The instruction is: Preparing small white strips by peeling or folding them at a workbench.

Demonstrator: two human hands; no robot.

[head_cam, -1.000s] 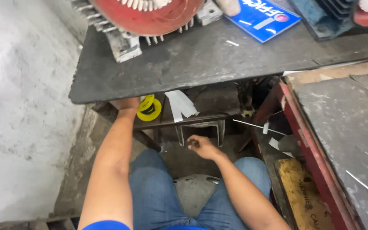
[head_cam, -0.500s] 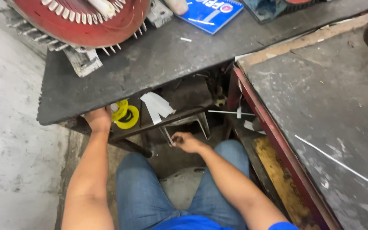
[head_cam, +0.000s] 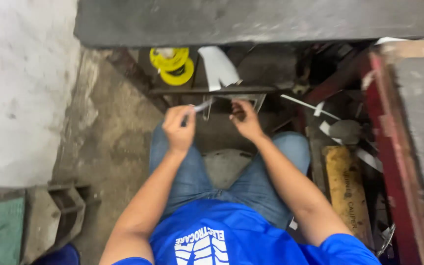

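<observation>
Below the dark workbench (head_cam: 251, 22), our left hand (head_cam: 178, 128) pinches a thin white strip (head_cam: 202, 106); our right hand (head_cam: 245, 119) curls, its grasp unclear, near yellow rolls (head_cam: 173, 65).

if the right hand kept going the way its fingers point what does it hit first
Most likely the metal bracket under the shelf, just ahead of the right hand; the white paper sheet lies beyond it. Depth is hard to judge from above.

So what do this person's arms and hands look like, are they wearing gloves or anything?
No gloves: the left hand and right hand are both bare, with no watch, rings or bands visible. The forearms are uncovered too. Short bright blue sleeves of a T-shirt end above the elbows; the shirt has a white printed design on the chest.
</observation>
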